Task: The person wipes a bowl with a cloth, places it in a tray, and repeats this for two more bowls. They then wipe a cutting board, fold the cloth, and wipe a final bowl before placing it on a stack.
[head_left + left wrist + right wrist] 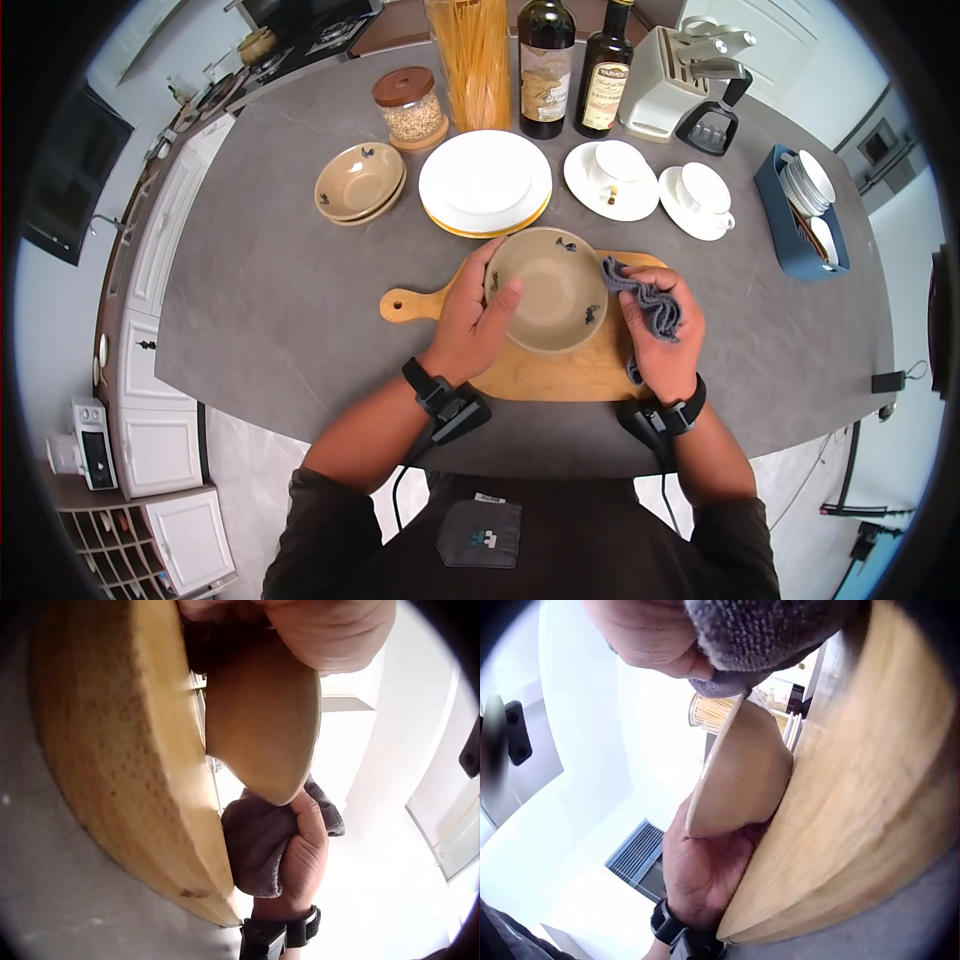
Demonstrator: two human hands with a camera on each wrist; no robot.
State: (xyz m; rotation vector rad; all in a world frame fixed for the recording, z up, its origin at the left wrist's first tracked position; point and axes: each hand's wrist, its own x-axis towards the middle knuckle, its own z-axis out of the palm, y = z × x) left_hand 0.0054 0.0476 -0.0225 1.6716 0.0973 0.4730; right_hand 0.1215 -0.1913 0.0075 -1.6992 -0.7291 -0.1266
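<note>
A beige bowl (548, 290) with small dark motifs inside is held over the wooden cutting board (560, 375). My left hand (468, 325) grips its left side, thumb over the rim and fingers beneath. In the right wrist view the bowl (739, 776) shows side-on, close over the board (840, 825), with the left palm (705, 870) under its side. At the bowl's right rim, my right hand (668, 330) pinches a crumpled dark grey cloth (655, 305). The left wrist view shows that cloth (262, 840) bunched against the bowl's edge.
Behind the board stand stacked beige bowls (358, 185), white plates (485, 180), and two white cups (618, 165) on saucers. Farther back are a grain jar (410, 110), spaghetti (472, 70), two dark bottles (546, 75) and a knife block (660, 90). A blue bin (800, 240) holds dishes at right.
</note>
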